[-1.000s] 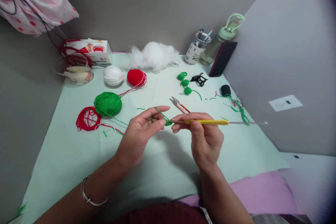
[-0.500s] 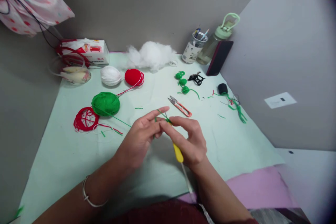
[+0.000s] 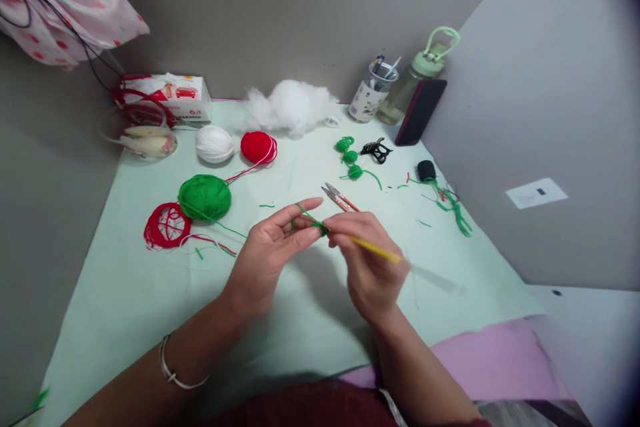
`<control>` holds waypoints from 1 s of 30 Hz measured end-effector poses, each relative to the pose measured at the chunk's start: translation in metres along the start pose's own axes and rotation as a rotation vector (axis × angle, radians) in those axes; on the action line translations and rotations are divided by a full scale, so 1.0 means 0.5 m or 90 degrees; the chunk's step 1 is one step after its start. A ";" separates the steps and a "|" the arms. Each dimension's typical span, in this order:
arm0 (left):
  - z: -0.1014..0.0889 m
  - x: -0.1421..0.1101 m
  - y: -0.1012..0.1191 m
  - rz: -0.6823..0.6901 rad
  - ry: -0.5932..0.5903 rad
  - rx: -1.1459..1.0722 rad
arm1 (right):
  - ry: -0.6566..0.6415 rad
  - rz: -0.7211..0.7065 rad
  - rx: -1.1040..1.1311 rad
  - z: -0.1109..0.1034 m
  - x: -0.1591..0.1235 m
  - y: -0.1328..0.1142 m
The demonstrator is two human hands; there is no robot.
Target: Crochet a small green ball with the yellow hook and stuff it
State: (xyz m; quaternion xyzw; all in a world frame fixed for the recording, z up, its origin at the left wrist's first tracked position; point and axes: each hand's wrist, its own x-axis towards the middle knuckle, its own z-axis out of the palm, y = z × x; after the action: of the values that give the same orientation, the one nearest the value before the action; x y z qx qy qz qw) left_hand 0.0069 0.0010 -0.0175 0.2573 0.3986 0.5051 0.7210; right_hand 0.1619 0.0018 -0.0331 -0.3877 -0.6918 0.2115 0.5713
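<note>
Grey walls meet in a corner behind a bench (image 3: pixel 115 293) spread with pale green cloth. At its left a loose coil of red yarn (image 3: pixel 156 232) touches the green ball of yarn (image 3: pixel 205 197), with a white ball (image 3: pixel 215 145) and a red ball (image 3: pixel 259 147) just behind. Next come the hands: the left hand (image 3: pixel 263 250) is partly curled, index finger stretched out with green yarn looped over it, its thumb pinching a small green piece (image 3: pixel 324 230) near the bench's middle. The right hand (image 3: pixel 373 273) is folded round a yellow-handled tool (image 3: pixel 375 248), fingertips right at the green piece (the tool's tip is hidden there, and its far end is blurred). Orange-handled snips (image 3: pixel 339 196) lie behind the right hand, partly covered. Farther right sit three little green balls (image 3: pixel 354 172), a black clip (image 3: pixel 377 150) and, near the wall, a black roll (image 3: pixel 426 171).
</note>
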 end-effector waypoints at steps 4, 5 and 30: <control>-0.003 0.011 -0.003 -0.089 -0.056 -0.104 | -0.016 -0.131 -0.126 -0.009 -0.007 0.004; -0.006 0.015 -0.002 -0.093 -0.062 -0.120 | -0.005 -0.106 -0.091 -0.013 -0.003 0.005; 0.012 -0.011 0.011 0.009 -0.003 0.040 | 0.026 0.310 0.411 -0.019 0.029 0.006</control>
State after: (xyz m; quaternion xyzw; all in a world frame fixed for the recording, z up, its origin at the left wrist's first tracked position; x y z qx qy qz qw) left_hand 0.0080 -0.0020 -0.0082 0.2838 0.4106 0.4968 0.7100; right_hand 0.1710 0.0137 -0.0237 -0.3450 -0.4664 0.5389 0.6108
